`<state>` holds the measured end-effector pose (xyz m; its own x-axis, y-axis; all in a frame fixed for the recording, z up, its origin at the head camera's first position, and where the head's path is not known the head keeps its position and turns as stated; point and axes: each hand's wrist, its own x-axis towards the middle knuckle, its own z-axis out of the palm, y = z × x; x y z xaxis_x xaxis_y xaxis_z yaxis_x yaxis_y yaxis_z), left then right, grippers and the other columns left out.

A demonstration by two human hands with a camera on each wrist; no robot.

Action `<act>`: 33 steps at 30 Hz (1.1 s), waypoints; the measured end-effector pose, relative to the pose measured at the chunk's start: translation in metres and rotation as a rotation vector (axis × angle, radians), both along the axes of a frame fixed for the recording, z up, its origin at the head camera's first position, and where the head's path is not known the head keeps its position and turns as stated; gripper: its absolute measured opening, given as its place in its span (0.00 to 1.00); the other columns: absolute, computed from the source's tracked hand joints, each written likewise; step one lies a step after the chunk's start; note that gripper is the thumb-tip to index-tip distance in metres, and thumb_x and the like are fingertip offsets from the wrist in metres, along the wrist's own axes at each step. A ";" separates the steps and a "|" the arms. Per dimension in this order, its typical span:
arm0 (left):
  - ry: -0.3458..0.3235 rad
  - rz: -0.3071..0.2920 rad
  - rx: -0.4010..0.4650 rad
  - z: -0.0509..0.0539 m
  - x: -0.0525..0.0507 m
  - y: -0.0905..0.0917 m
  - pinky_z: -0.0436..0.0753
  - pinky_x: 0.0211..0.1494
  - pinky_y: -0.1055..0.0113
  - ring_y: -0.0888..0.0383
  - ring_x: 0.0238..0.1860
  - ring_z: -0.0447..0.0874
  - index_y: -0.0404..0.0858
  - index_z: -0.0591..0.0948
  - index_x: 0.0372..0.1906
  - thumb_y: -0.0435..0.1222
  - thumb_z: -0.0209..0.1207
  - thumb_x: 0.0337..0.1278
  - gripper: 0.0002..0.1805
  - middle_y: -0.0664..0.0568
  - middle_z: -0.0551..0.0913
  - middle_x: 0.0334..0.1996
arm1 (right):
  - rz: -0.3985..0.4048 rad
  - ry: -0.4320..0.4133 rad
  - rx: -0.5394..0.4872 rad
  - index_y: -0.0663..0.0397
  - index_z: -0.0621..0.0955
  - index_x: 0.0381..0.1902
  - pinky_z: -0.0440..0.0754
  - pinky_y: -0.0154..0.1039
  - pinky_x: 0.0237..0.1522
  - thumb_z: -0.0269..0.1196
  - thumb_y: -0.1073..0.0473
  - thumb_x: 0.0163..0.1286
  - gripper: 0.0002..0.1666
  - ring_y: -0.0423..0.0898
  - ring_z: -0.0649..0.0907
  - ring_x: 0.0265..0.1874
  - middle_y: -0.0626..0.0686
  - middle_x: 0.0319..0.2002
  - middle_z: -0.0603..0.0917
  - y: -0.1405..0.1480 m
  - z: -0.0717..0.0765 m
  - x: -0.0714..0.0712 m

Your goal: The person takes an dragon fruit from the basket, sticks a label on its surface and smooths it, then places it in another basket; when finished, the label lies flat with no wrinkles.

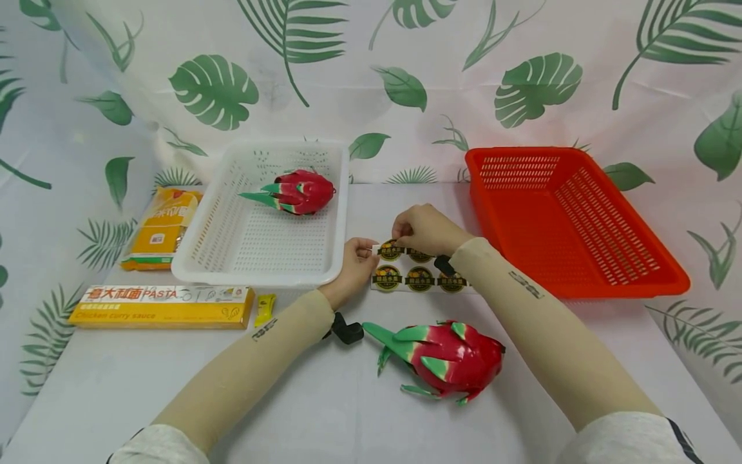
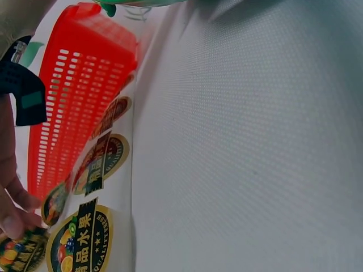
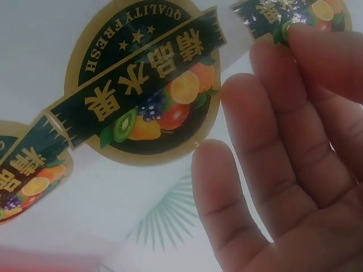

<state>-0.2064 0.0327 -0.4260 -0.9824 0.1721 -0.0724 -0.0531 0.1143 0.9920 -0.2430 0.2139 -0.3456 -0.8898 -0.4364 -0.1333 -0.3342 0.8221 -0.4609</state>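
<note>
A white sheet of round black-and-gold fruit stickers (image 1: 420, 280) lies on the table between the white and red baskets. My left hand (image 1: 350, 274) holds the sheet by its left edge, thumb and forefinger at the corner. Above the sheet, my right hand (image 1: 431, 230) pinches the top-left sticker (image 1: 391, 249) between thumb and forefinger. Up close in the right wrist view, that sticker (image 3: 283, 16) is partly covered by the fingertips, while the other fingers (image 3: 218, 175) spread loosely. A red and green dragon fruit (image 1: 455, 354) lies in front of the sheet, between my forearms.
The white basket (image 1: 261, 278) at back left holds another dragon fruit (image 1: 304, 192). At right stands a red basket (image 1: 522, 248). Beyond my left forearm are an orange food packet (image 1: 159, 232), a pasta box (image 1: 162, 308) and a small yellow sachet (image 1: 265, 310).
</note>
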 end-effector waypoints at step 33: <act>0.363 -0.524 -0.529 0.043 0.062 -0.041 0.62 0.81 0.42 0.42 0.79 0.60 0.41 0.75 0.67 0.51 0.46 0.82 0.24 0.42 0.65 0.77 | -0.026 0.027 -0.282 0.48 0.85 0.42 0.86 0.33 0.40 0.69 0.63 0.71 0.05 0.45 0.84 0.35 0.48 0.35 0.87 0.056 0.039 0.126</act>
<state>-0.1439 -0.0078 -0.3831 -0.7621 0.6465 0.0337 0.4500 0.4916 0.7455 -0.1168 0.2695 -0.3069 -0.9028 -0.4299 0.0140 -0.3300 0.6713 -0.6637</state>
